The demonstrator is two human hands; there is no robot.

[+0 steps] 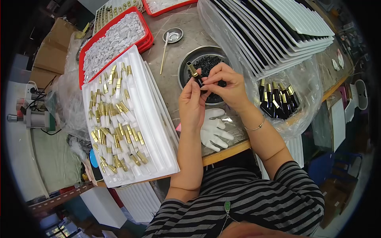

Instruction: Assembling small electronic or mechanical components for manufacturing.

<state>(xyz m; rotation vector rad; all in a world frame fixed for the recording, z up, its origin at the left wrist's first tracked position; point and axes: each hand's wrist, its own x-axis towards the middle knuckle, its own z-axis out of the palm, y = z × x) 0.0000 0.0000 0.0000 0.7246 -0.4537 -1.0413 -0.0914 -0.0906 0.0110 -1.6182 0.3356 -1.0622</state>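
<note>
A black tube with a gold collar [193,70] stands tilted in my left hand [192,101], its gold end pointing up and away. The thumb and fingers of that hand are closed around the tube's lower part. My right hand [227,84] is pinched, its fingertips meeting at the tube's black lower end. Whatever lies in that pinch is hidden by the fingers. Just behind both hands is a round metal bowl [183,63] of small black pieces [208,62]. Beneath my wrists, a white glove [214,130] lies on the table.
On the left, a white ridged tray [149,105] bears many gold-and-white tubes [115,113]. Behind it is a red tray [147,37] of small pale pieces. A small metal dish [174,35] holds a thin stick [163,57]. At right are stacked trays [274,51] and bagged black-and-gold tubes [278,101].
</note>
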